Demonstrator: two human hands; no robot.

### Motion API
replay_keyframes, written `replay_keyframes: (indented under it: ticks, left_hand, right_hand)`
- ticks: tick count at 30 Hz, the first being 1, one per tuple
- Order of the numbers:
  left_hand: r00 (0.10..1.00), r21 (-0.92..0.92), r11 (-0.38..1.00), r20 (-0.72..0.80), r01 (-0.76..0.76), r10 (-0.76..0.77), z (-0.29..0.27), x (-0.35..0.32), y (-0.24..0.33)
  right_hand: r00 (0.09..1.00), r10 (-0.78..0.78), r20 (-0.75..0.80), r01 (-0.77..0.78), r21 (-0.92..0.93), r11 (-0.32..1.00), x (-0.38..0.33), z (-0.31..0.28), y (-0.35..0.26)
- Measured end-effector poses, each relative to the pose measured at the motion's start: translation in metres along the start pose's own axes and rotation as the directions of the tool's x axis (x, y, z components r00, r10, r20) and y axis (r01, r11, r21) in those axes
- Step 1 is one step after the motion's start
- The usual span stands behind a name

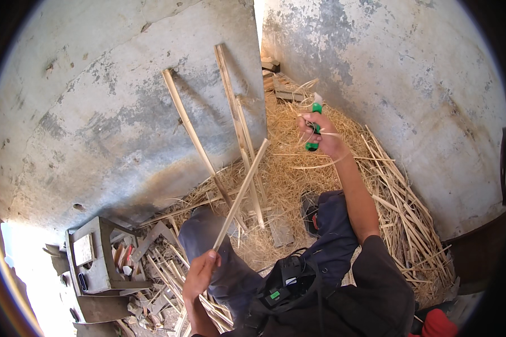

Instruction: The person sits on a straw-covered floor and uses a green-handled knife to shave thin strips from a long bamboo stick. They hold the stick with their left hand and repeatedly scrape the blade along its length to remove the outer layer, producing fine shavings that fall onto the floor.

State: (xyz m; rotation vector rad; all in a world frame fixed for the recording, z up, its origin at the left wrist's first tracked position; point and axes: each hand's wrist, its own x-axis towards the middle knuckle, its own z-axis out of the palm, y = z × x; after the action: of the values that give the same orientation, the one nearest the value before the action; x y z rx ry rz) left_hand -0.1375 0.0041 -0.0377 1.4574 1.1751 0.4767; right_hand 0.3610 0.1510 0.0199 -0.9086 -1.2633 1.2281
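Note:
My left hand (201,272), low in the view, is closed round the lower end of a pale split wooden strip (240,195). The strip slants up and to the right, across my left knee. Raised at the upper right, my right hand (319,130) grips a green-and-black handled tool (317,108) with a pale, blurred tip; its exact kind is unclear. Thin curled shavings (320,164) trail from that hand. The tool and the strip are apart. My fingers partly cover the tool's handle.
Long wooden strips (192,130) lean on the left wall (112,140). Straw-like shavings (298,146) cover the floor ahead. A pile of thin strips (405,213) lies along the right wall. A worn wooden box stand (98,255) with odds and ends stands at left, with more strips (166,269) nearby.

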Motion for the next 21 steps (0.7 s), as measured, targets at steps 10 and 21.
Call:
replay_keyframes:
  ticks: [10,21]
  left_hand:
    - [0.990,-0.208,0.978,-0.137,0.012,-0.041,0.008,0.013,0.018]
    - [0.990,-0.229,0.969,0.085,-0.092,0.114,0.054,0.054,0.069]
  right_hand:
    - [0.867,-0.324,-0.380,-0.185,-0.847,0.498,-0.010,-0.006,0.005]
    - [0.991,-0.124,0.047,0.129,-0.142,0.981,-0.027,0.105,-0.003]
